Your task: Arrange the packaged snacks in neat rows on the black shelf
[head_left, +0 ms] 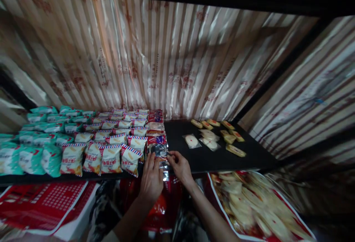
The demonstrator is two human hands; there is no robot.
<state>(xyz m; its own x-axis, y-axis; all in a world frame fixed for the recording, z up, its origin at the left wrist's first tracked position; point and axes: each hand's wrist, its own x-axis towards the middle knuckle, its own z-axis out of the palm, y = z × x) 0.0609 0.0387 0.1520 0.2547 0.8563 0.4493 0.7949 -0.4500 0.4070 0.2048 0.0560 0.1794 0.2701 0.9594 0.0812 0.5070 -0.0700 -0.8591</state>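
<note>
My left hand is at the shelf's front edge, its long fingers closed against the left side of a shiny dark foil packet. My right hand pinches the same packet's right side between thumb and fingers. Silvery foil hangs down between the hands. Behind the packet, a row of flat red and purple packets runs toward the back of the shelf. Immediately left of my hands stand puffed white snack bags with striped tops. The undersides of my fingers are hidden.
Teal snack bags fill the black shelf's left end. Round white wrapped crackers and small yellow packets lie to the right. Below are an opened bag of wrapped crackers and a red-and-white package. Striped sheeting hangs behind.
</note>
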